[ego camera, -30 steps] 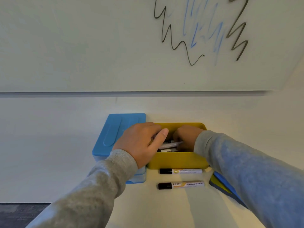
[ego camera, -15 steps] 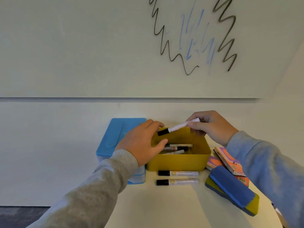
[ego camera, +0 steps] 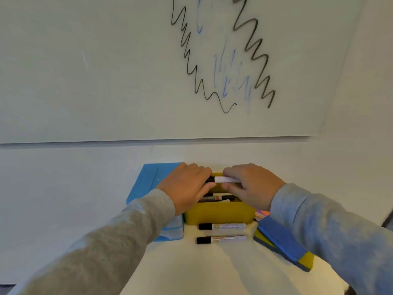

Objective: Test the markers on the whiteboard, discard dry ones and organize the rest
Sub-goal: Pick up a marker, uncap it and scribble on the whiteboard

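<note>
Moved: half a second back your right hand (ego camera: 252, 186) held the marker (ego camera: 223, 179) alone, above the bin; now your left hand (ego camera: 187, 186) has come off the bin's near corner and closed on the black cap end.
Marker: horizontal between your hands, just above the open top of the yellow bin (ego camera: 220, 213), white barrel showing in the gap.
Grip: your right fingers and thumb pinch the barrel; your left fingers curl round the cap. Whether the cap has started to part from the barrel, you cannot tell.
Handling: judged light, stiff, smooth plastic. The barrel could slip under a straight pull, so hold it near the cap joint. The cap probably releases with a snap; keep your pull short.
Bin contents: more markers lie flat inside, under your hands; count unclear.
Table: two capped markers (ego camera: 222, 226) lie parallel just in front of the bin, black caps to the left.
Beside: blue lidded box (ego camera: 148, 182) touching the bin's left; blue-and-yellow eraser (ego camera: 282, 241) at the right.
Whiteboard (ego camera: 106, 71): black zigzags, faint blue strokes between them.
</note>
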A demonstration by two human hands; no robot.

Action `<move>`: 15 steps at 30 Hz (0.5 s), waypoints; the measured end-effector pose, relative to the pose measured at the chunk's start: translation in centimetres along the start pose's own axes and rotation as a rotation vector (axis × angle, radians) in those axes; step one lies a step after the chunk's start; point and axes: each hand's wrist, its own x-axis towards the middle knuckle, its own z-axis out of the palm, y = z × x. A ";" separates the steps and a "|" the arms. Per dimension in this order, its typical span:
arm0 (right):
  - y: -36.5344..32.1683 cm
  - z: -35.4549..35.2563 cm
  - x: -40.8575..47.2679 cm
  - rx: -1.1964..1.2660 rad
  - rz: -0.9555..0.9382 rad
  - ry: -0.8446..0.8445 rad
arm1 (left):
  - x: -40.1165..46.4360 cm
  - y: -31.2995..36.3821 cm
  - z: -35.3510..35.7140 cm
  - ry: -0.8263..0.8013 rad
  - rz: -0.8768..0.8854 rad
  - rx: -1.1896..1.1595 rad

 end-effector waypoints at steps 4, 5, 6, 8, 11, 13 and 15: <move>0.4 -2.1 -0.6 -0.320 -0.111 0.042 | 0.0 -0.1 -2.3 0.174 0.167 0.128; 0.4 -2.7 -0.7 -0.357 -0.139 0.060 | -0.2 0.0 -3.1 0.242 0.190 0.140; 0.4 -3.3 -0.6 -0.378 -0.167 0.084 | -0.3 0.0 -3.7 0.275 0.194 0.135; 0.1 -4.4 -0.2 -0.406 -0.224 0.149 | -0.4 0.2 -5.1 0.293 0.184 0.137; 0.1 -5.8 0.7 -0.470 -0.288 0.273 | -0.4 -0.2 -6.9 0.361 0.190 0.166; 0.1 -6.4 1.4 -0.503 -0.304 0.316 | -0.5 -0.7 -7.8 0.362 0.161 0.169; -0.4 -6.9 2.2 -0.528 -0.329 0.306 | -0.7 -0.9 -8.3 0.311 0.125 0.142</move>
